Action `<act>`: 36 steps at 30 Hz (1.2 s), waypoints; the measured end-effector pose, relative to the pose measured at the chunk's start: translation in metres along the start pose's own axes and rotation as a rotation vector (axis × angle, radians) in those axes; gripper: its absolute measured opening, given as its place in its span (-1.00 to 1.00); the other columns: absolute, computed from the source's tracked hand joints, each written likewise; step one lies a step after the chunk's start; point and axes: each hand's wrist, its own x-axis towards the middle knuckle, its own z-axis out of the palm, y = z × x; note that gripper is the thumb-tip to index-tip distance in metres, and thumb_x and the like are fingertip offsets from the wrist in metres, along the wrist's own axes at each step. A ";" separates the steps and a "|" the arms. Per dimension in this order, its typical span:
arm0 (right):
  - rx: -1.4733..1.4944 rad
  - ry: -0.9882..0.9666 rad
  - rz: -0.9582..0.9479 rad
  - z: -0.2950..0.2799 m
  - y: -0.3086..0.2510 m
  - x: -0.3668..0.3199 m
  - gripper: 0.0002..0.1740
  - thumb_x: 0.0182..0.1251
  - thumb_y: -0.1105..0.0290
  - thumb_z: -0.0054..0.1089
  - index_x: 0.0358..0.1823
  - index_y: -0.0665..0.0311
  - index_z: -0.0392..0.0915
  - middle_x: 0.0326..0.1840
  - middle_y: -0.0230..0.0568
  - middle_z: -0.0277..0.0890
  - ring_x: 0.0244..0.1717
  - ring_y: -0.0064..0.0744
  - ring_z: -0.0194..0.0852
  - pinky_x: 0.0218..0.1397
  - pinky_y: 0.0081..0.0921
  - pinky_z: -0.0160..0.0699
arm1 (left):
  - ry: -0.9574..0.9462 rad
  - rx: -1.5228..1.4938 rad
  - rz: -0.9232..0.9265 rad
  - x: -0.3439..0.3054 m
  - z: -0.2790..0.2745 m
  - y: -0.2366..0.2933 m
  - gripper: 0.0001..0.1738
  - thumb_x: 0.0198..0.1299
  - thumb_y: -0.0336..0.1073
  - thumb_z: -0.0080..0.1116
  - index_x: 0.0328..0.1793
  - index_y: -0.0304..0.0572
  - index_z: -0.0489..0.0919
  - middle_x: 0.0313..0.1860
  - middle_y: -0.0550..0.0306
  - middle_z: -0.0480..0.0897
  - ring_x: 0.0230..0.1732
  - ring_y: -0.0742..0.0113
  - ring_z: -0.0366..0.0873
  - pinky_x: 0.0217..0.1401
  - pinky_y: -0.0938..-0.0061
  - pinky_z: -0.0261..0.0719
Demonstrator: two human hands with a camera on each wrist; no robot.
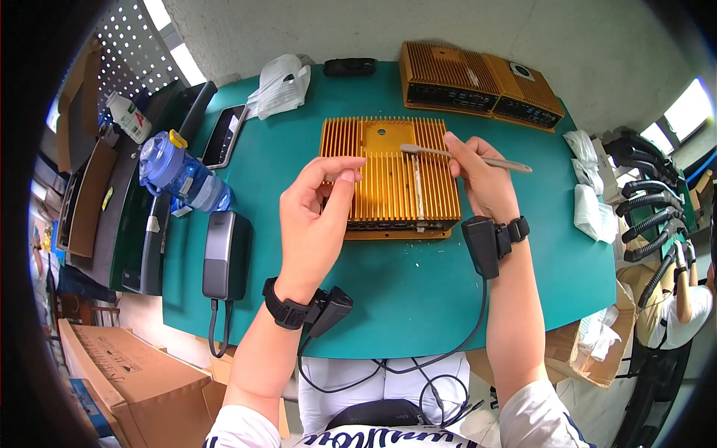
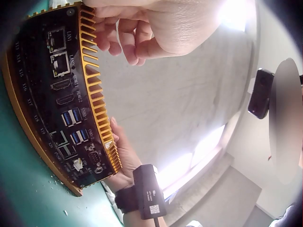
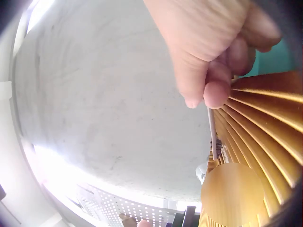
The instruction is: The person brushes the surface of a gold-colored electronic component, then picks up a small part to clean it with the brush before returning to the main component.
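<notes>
A gold finned metal box (image 1: 388,194) with a black port panel (image 2: 61,90) lies on the green table. My right hand (image 1: 482,175) pinches the handle of a grey-brown toothbrush (image 1: 508,163) over the box's right side. The brush head, its dark bristles (image 3: 218,147) showing in the right wrist view, is above the fins. A whitish streak (image 1: 419,196) runs along the fins below it. My left hand (image 1: 314,216) is at the box's left side, fingers loosely bent, thumb and index fingertips close together, with nothing seen held.
Two similar gold boxes (image 1: 448,78) stand at the back right. On the left are a blue bottle (image 1: 187,172), a phone (image 1: 225,136) and a black-and-grey power bank (image 1: 226,257) with a cable. White plastic bags (image 1: 282,86) lie behind; pale crumbs (image 1: 418,263) lie before the box.
</notes>
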 end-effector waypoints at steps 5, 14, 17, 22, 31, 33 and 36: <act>0.016 -0.038 0.015 -0.003 0.001 0.003 -0.63 0.36 0.30 0.40 -0.55 0.11 0.39 -0.59 -0.50 0.40 -0.48 -0.71 0.25 -0.25 -0.67 0.21 | -0.001 0.012 -0.022 0.000 -0.001 0.001 -0.80 0.44 -0.44 0.08 0.06 -0.35 0.65 -0.16 0.31 0.62 -0.10 0.62 0.52 0.03 0.69 0.44; 0.095 -0.079 0.094 -0.009 0.003 0.005 -0.66 0.36 0.38 0.39 -0.54 0.12 0.41 -0.60 -0.54 0.35 -0.53 -0.75 0.16 -0.35 -0.72 0.14 | -0.002 0.016 -0.013 0.000 -0.001 -0.001 -0.80 0.44 -0.45 0.08 0.05 -0.37 0.65 -0.14 0.30 0.62 -0.08 0.61 0.52 0.04 0.69 0.44; 0.141 -0.074 0.115 -0.009 0.004 0.006 -0.65 0.37 0.40 0.37 -0.55 0.12 0.40 -0.62 -0.55 0.34 -0.55 -0.75 0.13 -0.35 -0.72 0.14 | 0.004 0.015 -0.026 0.000 0.000 0.001 -0.80 0.44 -0.45 0.08 0.05 -0.37 0.65 -0.15 0.30 0.62 -0.09 0.61 0.51 0.03 0.69 0.44; 0.138 -0.086 0.130 -0.008 0.002 0.005 -0.62 0.42 0.42 0.30 -0.57 0.07 0.36 -0.65 -0.56 0.30 -0.55 -0.72 0.11 -0.27 -0.68 0.16 | -0.004 0.011 -0.008 0.001 -0.001 0.000 -0.80 0.43 -0.45 0.08 0.06 -0.37 0.64 -0.16 0.30 0.61 -0.10 0.62 0.50 0.02 0.69 0.43; 0.168 -0.138 0.124 -0.013 0.004 0.006 -0.66 0.38 0.47 0.31 -0.54 0.11 0.36 -0.60 -0.51 0.36 -0.56 -0.71 0.20 -0.41 -0.71 0.16 | 0.000 0.003 -0.022 0.000 -0.001 -0.001 -0.80 0.44 -0.43 0.08 0.06 -0.35 0.65 -0.14 0.30 0.62 -0.10 0.62 0.51 0.02 0.70 0.44; 0.161 -0.138 0.127 -0.013 0.003 0.005 -0.65 0.38 0.46 0.32 -0.54 0.11 0.36 -0.60 -0.51 0.36 -0.57 -0.71 0.21 -0.41 -0.71 0.17 | 0.000 0.005 -0.014 0.000 -0.001 -0.001 -0.80 0.44 -0.43 0.08 0.06 -0.35 0.65 -0.14 0.30 0.62 -0.10 0.62 0.51 0.02 0.70 0.44; 0.140 -0.158 0.132 -0.015 0.002 0.005 -0.64 0.37 0.46 0.33 -0.56 0.11 0.36 -0.60 -0.50 0.37 -0.57 -0.71 0.21 -0.42 -0.71 0.17 | -0.003 0.010 -0.014 0.000 -0.001 -0.001 -0.80 0.44 -0.43 0.09 0.06 -0.36 0.65 -0.14 0.30 0.62 -0.09 0.62 0.51 0.02 0.69 0.44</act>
